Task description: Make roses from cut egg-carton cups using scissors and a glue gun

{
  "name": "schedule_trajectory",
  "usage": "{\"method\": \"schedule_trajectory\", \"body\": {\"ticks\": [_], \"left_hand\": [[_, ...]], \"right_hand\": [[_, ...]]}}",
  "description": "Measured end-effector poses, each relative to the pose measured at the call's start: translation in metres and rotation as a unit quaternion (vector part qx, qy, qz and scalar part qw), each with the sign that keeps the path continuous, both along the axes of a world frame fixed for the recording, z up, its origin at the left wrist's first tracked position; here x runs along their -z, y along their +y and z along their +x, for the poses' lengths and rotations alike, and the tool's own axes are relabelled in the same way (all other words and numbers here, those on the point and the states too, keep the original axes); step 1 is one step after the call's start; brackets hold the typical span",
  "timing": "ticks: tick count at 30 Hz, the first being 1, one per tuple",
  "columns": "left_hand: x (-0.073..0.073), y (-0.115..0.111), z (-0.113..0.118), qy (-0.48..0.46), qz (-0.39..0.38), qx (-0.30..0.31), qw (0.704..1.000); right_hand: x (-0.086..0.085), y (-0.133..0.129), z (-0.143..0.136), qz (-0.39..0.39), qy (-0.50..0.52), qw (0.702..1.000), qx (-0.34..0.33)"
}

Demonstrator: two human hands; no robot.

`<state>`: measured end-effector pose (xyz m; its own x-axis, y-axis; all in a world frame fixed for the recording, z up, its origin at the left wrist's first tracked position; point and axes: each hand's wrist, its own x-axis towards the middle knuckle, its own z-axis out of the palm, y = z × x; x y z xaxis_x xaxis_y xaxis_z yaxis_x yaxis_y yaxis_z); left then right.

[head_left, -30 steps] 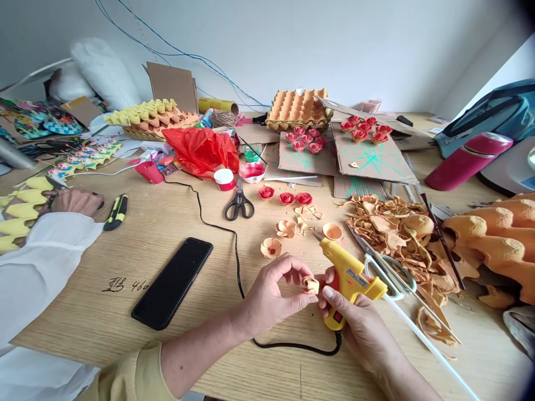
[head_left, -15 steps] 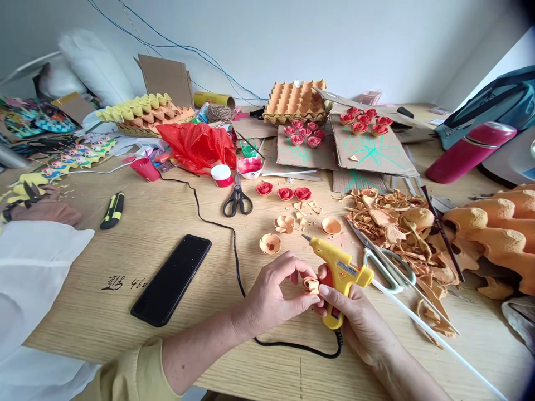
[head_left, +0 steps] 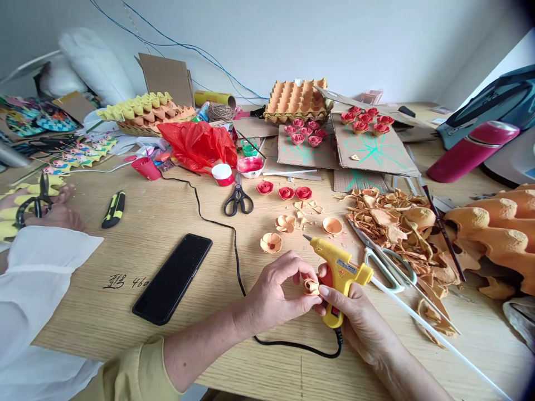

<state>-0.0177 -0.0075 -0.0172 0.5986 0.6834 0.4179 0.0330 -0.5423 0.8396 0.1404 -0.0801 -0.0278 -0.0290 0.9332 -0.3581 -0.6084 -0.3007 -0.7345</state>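
Observation:
Between the thumb and fingers of my left hand [head_left: 279, 292] is a small rolled rosebud [head_left: 311, 286] of orange egg-carton pulp. My right hand [head_left: 355, 312] is wrapped round a yellow hot glue gun [head_left: 340, 270], its thumb tip touching the bud's right side. The gun's nozzle points up and left, and a long white glue stick [head_left: 438, 337] sticks out of its back. Just beyond my hands lie two petalled pulp cups [head_left: 271, 243] and a plain pulp cup [head_left: 332, 225]. Several red painted roses [head_left: 286, 193] sit behind them.
A black phone [head_left: 172, 278] lies left of my forearm. White-handled scissors [head_left: 388, 267] and pulp scraps [head_left: 384, 223] are at the right. Black scissors [head_left: 238, 199] and a utility knife [head_left: 113, 209] lie farther back. At far left, a co-worker's hand [head_left: 58, 214] holds dark scissors over yellow carton.
My hands stay almost still around the rosebud and glue gun. The co-worker's scissors and hand at the left have shifted, with the blades now pointing up.

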Motion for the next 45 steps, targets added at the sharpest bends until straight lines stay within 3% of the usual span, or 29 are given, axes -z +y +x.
{"method": "schedule_trajectory", "body": {"ticks": [14, 45], "left_hand": [[-0.0006, -0.0006, 0.0005, 0.002, 0.014, 0.010, 1.000], [-0.0001, -0.0024, -0.0004, 0.018, 0.035, 0.007, 0.999]], "right_hand": [[0.0068, -0.0032, 0.0031, 0.011, -0.003, 1.000, -0.025], [0.0007, -0.0032, 0.0007, 0.013, -0.017, 1.000, -0.004]]}}
